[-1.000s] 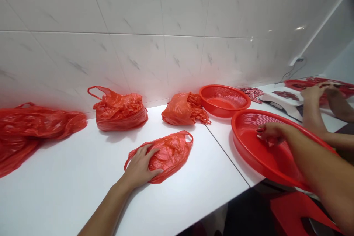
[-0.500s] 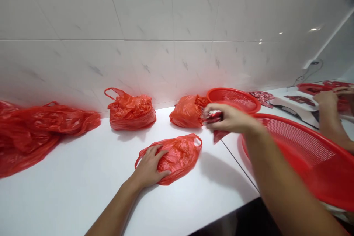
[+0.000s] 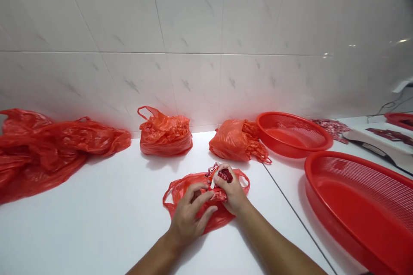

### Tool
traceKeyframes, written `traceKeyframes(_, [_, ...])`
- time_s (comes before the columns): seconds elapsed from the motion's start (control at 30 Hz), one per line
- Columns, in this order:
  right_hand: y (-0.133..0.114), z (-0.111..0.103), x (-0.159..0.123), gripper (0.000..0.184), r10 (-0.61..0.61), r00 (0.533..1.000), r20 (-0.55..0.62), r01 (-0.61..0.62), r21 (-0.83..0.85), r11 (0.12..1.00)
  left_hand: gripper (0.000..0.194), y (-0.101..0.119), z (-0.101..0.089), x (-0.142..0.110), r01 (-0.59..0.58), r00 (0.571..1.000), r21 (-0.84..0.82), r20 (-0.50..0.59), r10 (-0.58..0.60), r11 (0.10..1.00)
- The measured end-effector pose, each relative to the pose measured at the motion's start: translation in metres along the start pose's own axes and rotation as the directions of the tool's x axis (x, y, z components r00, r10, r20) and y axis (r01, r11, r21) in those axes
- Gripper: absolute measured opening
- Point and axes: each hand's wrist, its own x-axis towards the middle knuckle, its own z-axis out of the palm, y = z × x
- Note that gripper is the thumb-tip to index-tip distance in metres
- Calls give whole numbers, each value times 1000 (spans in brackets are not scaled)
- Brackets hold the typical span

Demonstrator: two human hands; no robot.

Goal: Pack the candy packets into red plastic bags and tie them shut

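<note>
A red plastic carrier bag [image 3: 214,222] lies on the white counter in front of me, its two loop handles out to the sides. Over it, my right hand [image 3: 230,189] is closed round a few small red-and-white printed packets [image 3: 222,176]; the fingers partly cover them. My left hand [image 3: 192,212] is above the bag's left half, fingers bent and apart, with the fingertips close to the packets. Whether those fingertips touch the packets or the bag I cannot tell.
Two filled red bags, a left one [image 3: 166,135] and a right one [image 3: 229,139], stand by the tiled wall. Crumpled red bags [image 3: 64,150] lie far left. A small red basket [image 3: 293,150] and a large one [image 3: 332,223] are at right, beside a white scale [image 3: 383,148].
My right hand has brought the packets leftward from near the baskets to above the bag. My left hand has lifted off its flat rest on the bag. The view has swung right.
</note>
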Motion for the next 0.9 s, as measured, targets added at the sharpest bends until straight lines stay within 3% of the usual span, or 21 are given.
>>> traceKeyframes(0.07, [5, 3, -3, 40, -4, 1000, 10, 4, -37, 999, 23, -2, 2, 0, -41, 999, -56, -21, 39, 998])
traceKeyframes(0.17, [7, 3, -2, 41, 14, 1000, -6, -14, -17, 1000, 32, -5, -2, -1, -148, 985, -103, -100, 138, 984])
traceKeyframes(0.37, [-12, -14, 12, 51, -1, 972, -236, 46, 187, 981, 45, -11, -11, -4, -174, 949, -1, -267, 167, 985])
traceKeyframes(0.43, [-20, -20, 15, 54, -36, 955, -294, 105, 222, 969, 33, -16, -9, 1, -103, 977, 61, -184, 112, 993])
traceKeyframes(0.5, [-24, -24, 17, 54, -65, 945, -321, 144, 228, 963, 23, -22, -6, 7, 8, 999, 113, 34, -12, 994])
traceKeyframes(0.6, [-25, -24, 15, 52, -90, 945, -314, 156, 191, 969, 25, -27, -5, 13, 152, 928, 165, 314, -198, 974])
traceKeyframes(0.67, [-23, -23, 12, 49, -104, 959, -262, 150, 161, 975, 23, -27, -6, 14, 179, 908, 197, 344, -239, 964])
traceKeyframes(0.73, [-18, -23, 9, 44, -130, 973, -190, 151, 103, 983, 22, -25, -8, 12, 167, 932, 224, 282, -228, 960])
traceKeyframes(0.83, [-10, -22, 5, 38, -165, 983, -78, 160, -65, 985, 35, -19, -11, 11, 148, 984, 223, 67, -167, 963])
traceKeyframes(0.9, [-3, -18, 1, 36, -192, 981, -6, 186, -212, 959, 40, -16, -12, 10, 95, 995, 192, -57, -86, 977])
